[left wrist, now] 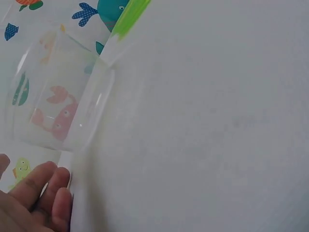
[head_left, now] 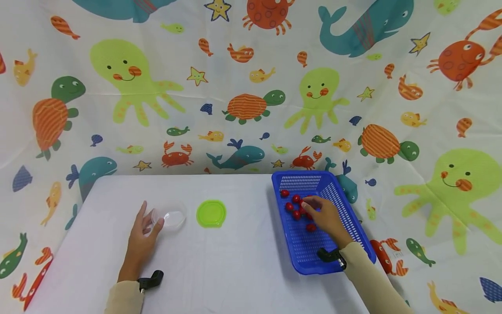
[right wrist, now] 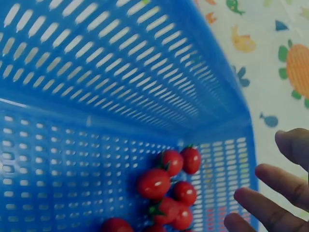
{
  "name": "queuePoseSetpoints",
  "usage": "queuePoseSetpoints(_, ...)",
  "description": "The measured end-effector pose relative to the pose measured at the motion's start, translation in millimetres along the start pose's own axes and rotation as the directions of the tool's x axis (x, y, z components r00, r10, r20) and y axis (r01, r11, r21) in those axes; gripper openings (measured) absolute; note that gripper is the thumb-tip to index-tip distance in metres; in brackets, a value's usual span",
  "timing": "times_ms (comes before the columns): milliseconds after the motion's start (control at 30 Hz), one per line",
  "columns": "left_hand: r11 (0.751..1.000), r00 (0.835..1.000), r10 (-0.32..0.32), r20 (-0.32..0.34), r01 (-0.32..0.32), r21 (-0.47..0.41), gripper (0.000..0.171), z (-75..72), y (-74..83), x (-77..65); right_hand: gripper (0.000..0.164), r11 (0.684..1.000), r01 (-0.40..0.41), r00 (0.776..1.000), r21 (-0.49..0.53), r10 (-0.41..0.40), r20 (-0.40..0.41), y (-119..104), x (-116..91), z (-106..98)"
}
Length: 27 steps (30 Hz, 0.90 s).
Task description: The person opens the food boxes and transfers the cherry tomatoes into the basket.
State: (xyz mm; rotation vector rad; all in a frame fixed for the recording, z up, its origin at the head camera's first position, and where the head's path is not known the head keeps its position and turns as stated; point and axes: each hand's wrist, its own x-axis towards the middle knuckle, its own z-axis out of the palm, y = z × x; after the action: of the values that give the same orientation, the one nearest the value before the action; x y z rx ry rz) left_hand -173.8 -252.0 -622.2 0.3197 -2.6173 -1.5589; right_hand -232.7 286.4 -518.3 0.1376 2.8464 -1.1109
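Note:
A clear plastic container point(head_left: 174, 219) stands on the white table at the left. My left hand point(head_left: 141, 242) is at its left side, thumb and fingers apart; in the left wrist view the loosely bent fingers point(left wrist: 36, 186) lie just beside the container point(left wrist: 60, 96), and contact cannot be made out. At the right, several red cherry tomatoes point(head_left: 296, 214) lie in a blue plastic basket point(head_left: 307, 250). Over them reaches my right hand point(head_left: 327, 220). The right wrist view shows its fingers point(right wrist: 270, 210) spread and holding nothing, beside the tomatoes point(right wrist: 153, 183).
A bright green lid point(head_left: 211, 213) lies flat on the table point(head_left: 239, 261), between the container and the basket. Behind the table hangs a white cloth point(head_left: 219, 126) printed with sea animals. Each wrist carries a small black camera point(head_left: 150, 280).

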Motion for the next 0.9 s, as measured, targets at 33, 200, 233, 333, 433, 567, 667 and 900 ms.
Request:
queuePoseSetpoints(33, 1.0, 1.0, 0.003, -0.008, -0.003, -0.003, 0.083, -2.1, 0.9, -0.5, 0.049, 1.0, 0.004, 1.0, -0.005, -0.004, 0.001, -2.9, -0.6, 0.4)
queuePoseSetpoints(200, 0.995, 0.995, 0.02, -0.094, -0.01, 0.097, 0.081, -8.0, 6.5, -2.9, 0.061, 0.999, 0.039, 0.999, -0.034, -0.039, 0.004, -17.9, -5.1, 1.3)
queuePoseSetpoints(233, 0.99, 0.993, 0.036, -0.115, -0.02, 0.137, 0.081, -8.3, 8.2, -3.6, 0.06, 0.998, 0.052, 0.999, -0.041, -0.053, -0.001, -21.2, -6.4, 1.7)
queuePoseSetpoints(333, 0.953, 0.978, 0.123, -0.167, -0.07, 0.293, 0.081, -8.2, 15.9, -6.0, 0.06, 0.993, 0.096, 0.995, -0.075, -0.097, -0.01, -31.9, -10.8, 3.4)
queuePoseSetpoints(433, 0.894, 0.959, 0.225, -0.175, -0.131, 0.429, 0.084, -7.9, 29.2, -9.8, 0.062, 0.984, 0.135, 0.99, -0.12, -0.138, -0.02, -42.4, -15.2, 5.6)
queuePoseSetpoints(567, 0.826, 0.94, 0.312, -0.14, -0.195, 0.529, 0.093, -4.8, 51.1, -15.1, 0.072, 0.965, 0.2, 0.978, -0.171, -0.207, -0.022, -54.8, -20.5, 8.9)
queuePoseSetpoints(667, 0.783, 0.921, 0.373, -0.108, -0.251, 0.569, 0.099, 1.4, 66.7, -16.7, 0.08, 0.941, 0.255, 0.963, -0.221, -0.268, -0.03, -63.4, -23.0, 11.7)
queuePoseSetpoints(900, 0.683, 0.873, 0.486, -0.044, -0.348, 0.643, 0.095, 20.6, 92.5, -18.8, 0.094, 0.878, 0.327, 0.935, -0.349, -0.355, -0.015, -82.1, -29.9, 24.3)
